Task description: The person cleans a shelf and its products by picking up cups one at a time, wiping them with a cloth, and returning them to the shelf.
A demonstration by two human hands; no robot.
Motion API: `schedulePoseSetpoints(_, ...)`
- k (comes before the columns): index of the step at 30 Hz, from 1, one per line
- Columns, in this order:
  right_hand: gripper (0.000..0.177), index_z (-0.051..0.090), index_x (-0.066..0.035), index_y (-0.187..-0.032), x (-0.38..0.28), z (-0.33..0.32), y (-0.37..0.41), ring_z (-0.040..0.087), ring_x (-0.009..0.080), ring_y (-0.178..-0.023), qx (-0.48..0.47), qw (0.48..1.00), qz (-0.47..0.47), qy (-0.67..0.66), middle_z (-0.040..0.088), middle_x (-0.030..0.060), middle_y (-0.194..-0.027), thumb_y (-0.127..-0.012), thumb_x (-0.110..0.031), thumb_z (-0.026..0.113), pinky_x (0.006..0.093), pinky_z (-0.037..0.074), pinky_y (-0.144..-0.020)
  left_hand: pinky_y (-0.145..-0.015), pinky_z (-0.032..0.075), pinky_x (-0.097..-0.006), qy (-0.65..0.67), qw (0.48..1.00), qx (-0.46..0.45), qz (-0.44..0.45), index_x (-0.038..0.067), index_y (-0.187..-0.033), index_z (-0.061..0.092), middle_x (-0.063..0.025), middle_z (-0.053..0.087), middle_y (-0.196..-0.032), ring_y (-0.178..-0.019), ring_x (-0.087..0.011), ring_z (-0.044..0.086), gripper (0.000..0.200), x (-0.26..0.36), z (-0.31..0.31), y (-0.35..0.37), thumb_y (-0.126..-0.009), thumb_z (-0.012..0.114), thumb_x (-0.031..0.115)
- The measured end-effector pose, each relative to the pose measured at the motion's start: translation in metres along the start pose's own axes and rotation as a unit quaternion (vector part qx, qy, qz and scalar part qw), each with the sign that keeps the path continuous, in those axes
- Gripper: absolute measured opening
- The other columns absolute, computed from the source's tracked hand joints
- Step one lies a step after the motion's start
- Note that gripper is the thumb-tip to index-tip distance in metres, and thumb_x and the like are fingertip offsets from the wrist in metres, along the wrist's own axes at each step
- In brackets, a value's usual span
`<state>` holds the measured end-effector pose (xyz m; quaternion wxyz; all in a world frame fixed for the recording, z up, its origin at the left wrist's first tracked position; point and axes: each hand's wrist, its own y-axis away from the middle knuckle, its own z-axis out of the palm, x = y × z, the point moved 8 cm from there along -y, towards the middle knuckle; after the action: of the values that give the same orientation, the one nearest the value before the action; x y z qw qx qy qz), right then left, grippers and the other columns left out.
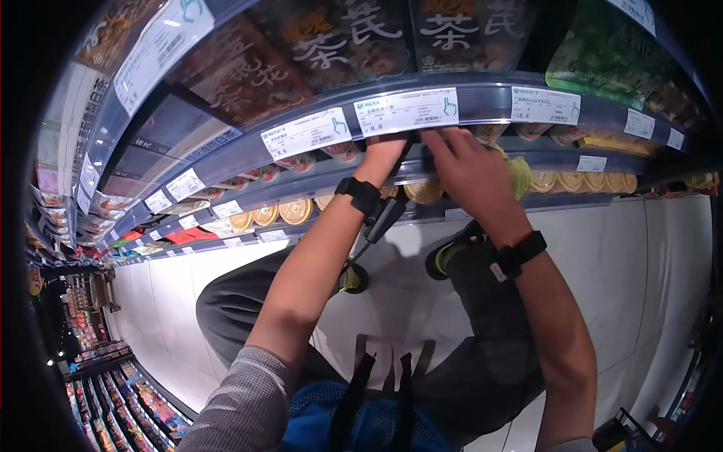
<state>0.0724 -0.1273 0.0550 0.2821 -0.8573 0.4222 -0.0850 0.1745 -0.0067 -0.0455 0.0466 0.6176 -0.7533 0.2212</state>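
My left hand (385, 156) reaches in under the front edge of a shelf (482, 119), just below a price tag (407, 110). Its fingers are hidden behind that edge. To its right, my right hand (473, 175) is at the same shelf gap, back of the hand up and fingertips partly covered. A crumpled yellow-green cloth (520, 175) sticks out from beneath its outer side, and the fingers look closed over it. Between my hands hangs a dark, narrow strap-like piece (388, 218). Around them are tubs with gold lids (423, 192) and cups (343, 152) on the lower shelves.
Boxed teas (339, 45) and a green pack (602, 64) fill the shelf above. More price tags (546, 105) line the edges. My knees are bent over the pale tiled floor (610, 279). Another stocked rack (124, 407) is at lower left.
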Motion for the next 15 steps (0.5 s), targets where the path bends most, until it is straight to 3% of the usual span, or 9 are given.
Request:
schedulePoseSetpoints(3,0.035,0.056,-0.009,-0.107,0.007,0.007,-0.009,0.061,0.0233,-0.077,0.002,1.000,0.011,-0.002,0.057,0.0084,-0.087,-0.072,-0.008,0.060,0.0365,0.051,-0.056,-0.101,0.033,-0.0443,-0.029,0.999,-0.021,-0.008,0.007,-0.121,0.053,-0.0145,0.050,-0.127,-0.119,-0.0335,0.044,0.040,-0.006,0.000,-0.008,-0.087,0.049,0.028)
schedulePoseSetpoints(5,0.022,0.060,-0.009,-0.095,0.010,0.017,-0.013,0.061,0.0250,-0.071,-0.029,0.999,0.034,0.002,0.059,0.0099,-0.080,-0.073,-0.010,0.060,0.0374,0.050,-0.056,-0.101,0.033,-0.0442,-0.045,0.999,-0.011,-0.003,0.007,-0.121,0.053,-0.0145,0.050,-0.127,-0.119,-0.0334,0.044,0.040,-0.009,-0.003,-0.006,-0.087,0.048,0.028)
schedulePoseSetpoints(11,0.008,0.063,-0.008,-0.074,0.012,0.027,-0.022,0.062,0.0264,-0.068,-0.036,0.998,0.042,0.020,0.060,0.0091,-0.069,-0.072,-0.015,0.061,0.0381,0.049,-0.057,-0.101,0.032,-0.0438,-0.053,0.998,0.015,-0.001,0.008,-0.122,0.052,-0.0142,0.049,-0.128,-0.120,-0.0332,0.043,0.041,-0.008,-0.005,-0.004,-0.088,0.048,0.029)
schedulePoseSetpoints(15,0.008,0.063,-0.007,-0.075,0.020,0.016,-0.023,0.062,0.0262,-0.069,0.014,0.999,0.049,0.017,0.061,0.0095,-0.070,-0.071,-0.014,0.061,0.0387,0.048,-0.057,-0.102,0.032,-0.0435,-0.054,0.998,0.025,-0.001,0.008,-0.122,0.052,-0.0141,0.049,-0.129,-0.120,-0.0330,0.043,0.041,-0.008,-0.007,0.000,-0.088,0.048,0.030)
